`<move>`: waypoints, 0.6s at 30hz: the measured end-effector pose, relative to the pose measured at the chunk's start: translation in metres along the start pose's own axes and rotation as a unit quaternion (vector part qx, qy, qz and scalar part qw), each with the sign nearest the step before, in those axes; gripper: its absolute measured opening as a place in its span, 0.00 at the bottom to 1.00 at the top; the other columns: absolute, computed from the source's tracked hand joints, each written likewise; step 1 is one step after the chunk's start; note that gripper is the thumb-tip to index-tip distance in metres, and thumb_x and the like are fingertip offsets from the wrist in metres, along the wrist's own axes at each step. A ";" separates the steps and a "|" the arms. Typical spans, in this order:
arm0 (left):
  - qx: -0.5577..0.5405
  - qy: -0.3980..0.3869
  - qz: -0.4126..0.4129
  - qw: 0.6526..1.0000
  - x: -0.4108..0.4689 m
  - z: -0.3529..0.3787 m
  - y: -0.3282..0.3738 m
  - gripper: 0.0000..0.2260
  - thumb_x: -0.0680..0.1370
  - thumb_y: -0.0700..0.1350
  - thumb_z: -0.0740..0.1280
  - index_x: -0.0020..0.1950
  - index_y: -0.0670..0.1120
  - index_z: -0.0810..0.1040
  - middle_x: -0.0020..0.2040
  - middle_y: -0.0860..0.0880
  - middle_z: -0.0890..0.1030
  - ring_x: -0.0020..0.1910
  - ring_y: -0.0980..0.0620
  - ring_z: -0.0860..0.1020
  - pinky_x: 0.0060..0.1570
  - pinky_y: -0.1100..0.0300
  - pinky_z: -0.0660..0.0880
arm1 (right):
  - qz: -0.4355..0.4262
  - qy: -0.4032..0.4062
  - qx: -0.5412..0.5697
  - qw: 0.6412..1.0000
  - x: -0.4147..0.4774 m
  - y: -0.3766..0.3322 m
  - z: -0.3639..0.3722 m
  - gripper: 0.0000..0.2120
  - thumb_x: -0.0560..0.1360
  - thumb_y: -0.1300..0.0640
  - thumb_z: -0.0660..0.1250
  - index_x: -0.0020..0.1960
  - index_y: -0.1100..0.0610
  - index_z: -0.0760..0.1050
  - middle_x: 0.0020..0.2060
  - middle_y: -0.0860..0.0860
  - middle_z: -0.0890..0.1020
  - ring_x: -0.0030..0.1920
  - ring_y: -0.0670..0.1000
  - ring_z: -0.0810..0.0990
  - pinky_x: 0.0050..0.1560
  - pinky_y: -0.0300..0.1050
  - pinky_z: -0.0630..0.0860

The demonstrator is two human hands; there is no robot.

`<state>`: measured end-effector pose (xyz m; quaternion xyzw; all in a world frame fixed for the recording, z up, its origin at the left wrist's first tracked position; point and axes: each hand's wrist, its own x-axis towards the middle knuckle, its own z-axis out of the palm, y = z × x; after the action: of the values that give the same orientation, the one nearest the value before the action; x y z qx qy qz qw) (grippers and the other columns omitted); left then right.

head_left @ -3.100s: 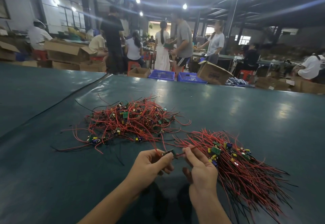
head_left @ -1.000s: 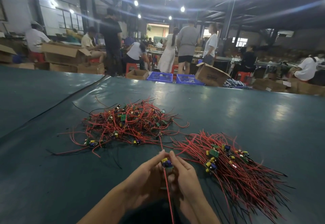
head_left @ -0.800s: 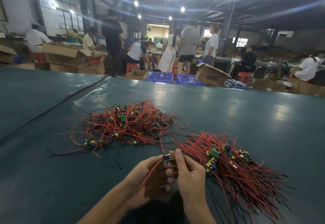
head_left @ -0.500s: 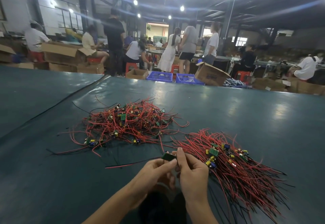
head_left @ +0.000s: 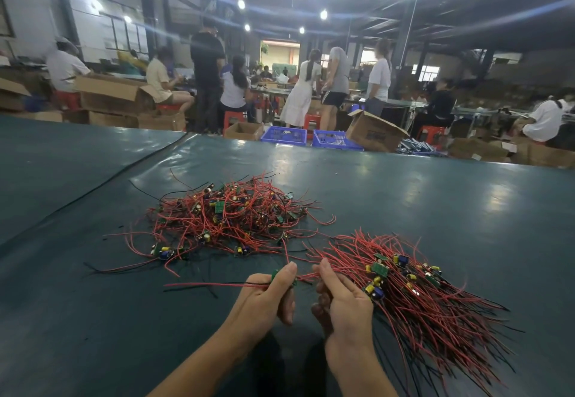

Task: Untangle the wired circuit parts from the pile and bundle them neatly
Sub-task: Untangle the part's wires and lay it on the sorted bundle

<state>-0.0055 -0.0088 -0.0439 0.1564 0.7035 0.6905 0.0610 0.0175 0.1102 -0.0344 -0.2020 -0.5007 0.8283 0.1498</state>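
Our hands had drawn apart: left hand (head_left: pixel 264 298) grip pinching one circuit part (head_left: pixel 275 274), right hand (head_left: pixel 345 303) pinching its wires (head_left: pixel 305 276) to straighten them.

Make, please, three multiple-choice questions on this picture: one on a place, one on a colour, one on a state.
1. Where lies the sorted bundle?
A. left of the tangled pile
B. right of the right hand
C. inside a box

2. Which colour have most wires?
A. red
B. white
C. yellow

3. What does the left hand do?
A. lies flat
B. holds nothing
C. pinches a small green board

Key: B, it spreads beyond that hand; A, red strands fill both heaps; C, the thumb clamps it.
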 end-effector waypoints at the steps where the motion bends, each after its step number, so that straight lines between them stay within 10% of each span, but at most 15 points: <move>1: -0.006 -0.007 0.018 1.000 0.000 0.000 0.002 0.26 0.77 0.59 0.59 0.21 0.48 0.72 0.23 0.46 0.74 0.27 0.51 0.74 0.38 0.60 0.73 | -0.002 0.013 0.006 1.000 0.002 -0.004 -0.003 0.09 0.72 0.56 0.73 0.34 0.57 0.85 0.24 0.47 0.76 0.24 0.43 0.70 0.24 0.37 0.67; 10: 0.005 -0.007 0.046 0.999 0.002 -0.007 0.004 0.27 0.76 0.58 0.58 0.21 0.45 0.70 0.23 0.44 0.74 0.27 0.51 0.74 0.39 0.62 0.74 | -0.071 0.082 0.087 0.990 0.016 -0.022 -0.023 0.08 0.74 0.54 0.72 0.40 0.58 0.82 0.26 0.47 0.75 0.22 0.41 0.67 0.21 0.34 0.65; 18: -0.016 -0.022 0.029 0.999 0.005 -0.008 -0.001 0.23 0.75 0.60 0.63 0.26 0.47 0.78 0.26 0.49 0.78 0.27 0.53 0.76 0.32 0.62 0.73 | -0.046 -0.112 -0.098 0.988 -0.011 0.010 0.006 0.15 0.67 0.43 0.71 0.37 0.55 0.85 0.31 0.53 0.83 0.30 0.49 0.80 0.33 0.41 0.78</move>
<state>-0.0125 -0.0145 -0.0443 0.1909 0.6862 0.6994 0.0593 0.0239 0.0957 -0.0386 -0.0984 -0.6014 0.7851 0.1102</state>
